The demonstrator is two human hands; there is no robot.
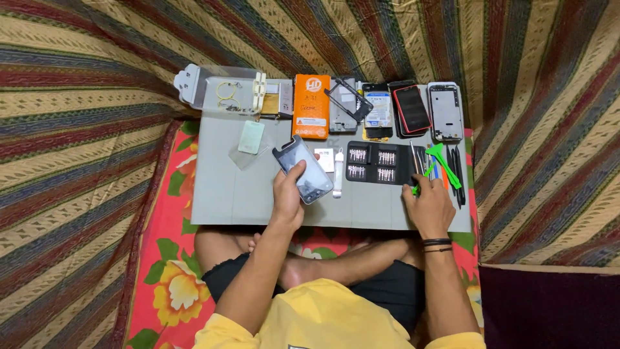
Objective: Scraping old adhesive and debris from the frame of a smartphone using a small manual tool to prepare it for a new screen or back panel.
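Gripped a phone [303,170] in the left hand [287,197] just above the grey mat [219,194], right hand [429,207] resting among the tools [442,167], perhaps pinching one, beside the bit case [374,163]; phone looked whole, nothing yet opened.

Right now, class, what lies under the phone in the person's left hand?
Under the phone in the left hand lies the grey work mat. A small white packet shows at its right edge. Whatever sits directly beneath phone and palm is covered.
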